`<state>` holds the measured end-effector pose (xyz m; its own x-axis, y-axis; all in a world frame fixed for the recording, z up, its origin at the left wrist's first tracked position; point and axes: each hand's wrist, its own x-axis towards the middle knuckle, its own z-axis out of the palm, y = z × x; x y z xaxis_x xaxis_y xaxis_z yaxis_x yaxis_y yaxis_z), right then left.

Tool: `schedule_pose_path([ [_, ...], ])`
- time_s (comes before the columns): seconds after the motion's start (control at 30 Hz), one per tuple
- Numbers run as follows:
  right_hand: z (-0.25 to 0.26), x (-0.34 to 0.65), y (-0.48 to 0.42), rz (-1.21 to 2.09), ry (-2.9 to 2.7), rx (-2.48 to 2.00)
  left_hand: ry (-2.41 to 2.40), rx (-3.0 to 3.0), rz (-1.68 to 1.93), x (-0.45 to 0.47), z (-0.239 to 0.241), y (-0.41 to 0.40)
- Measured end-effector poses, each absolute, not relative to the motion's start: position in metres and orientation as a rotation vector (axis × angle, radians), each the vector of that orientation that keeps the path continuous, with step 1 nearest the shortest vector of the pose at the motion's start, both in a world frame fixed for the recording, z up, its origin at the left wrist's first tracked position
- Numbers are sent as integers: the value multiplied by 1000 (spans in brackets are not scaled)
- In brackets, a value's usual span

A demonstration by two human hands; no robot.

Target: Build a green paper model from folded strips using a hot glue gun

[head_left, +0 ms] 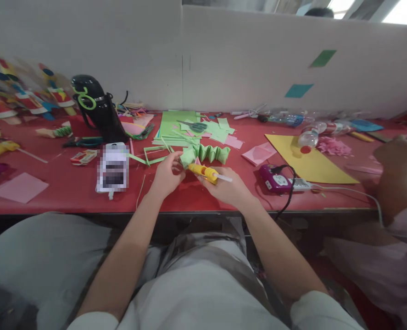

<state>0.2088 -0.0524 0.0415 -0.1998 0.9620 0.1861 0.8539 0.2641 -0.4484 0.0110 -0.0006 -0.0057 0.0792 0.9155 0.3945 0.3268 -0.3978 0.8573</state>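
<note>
In the middle of the table my right hand is wrapped round a yellow hot glue gun, a clear glue stick jutting from its back end. The gun's front lies close to a light green accordion-folded paper strip. My left hand pinches the strip's left end, a flatter green paper piece, between thumb and fingers. A small pink paper point shows beside the gun's front. Whether the nozzle touches the paper is hidden.
Behind the strip lie green paper sheets and scissors. A phone and black bottle are left. On the right are a purple power adapter, yellow sheet, plastic bottle and another person's arm.
</note>
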Motion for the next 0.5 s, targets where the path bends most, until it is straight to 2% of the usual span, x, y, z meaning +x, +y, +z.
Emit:
schedule_pose_path([
  [0.3,55,225,-53,601,-1734,-1330,1254,1854,1306,10,-10,2],
  [0.5,55,261,-40,450,-1505,-1442,1266,1884,1301,10,-11,1],
])
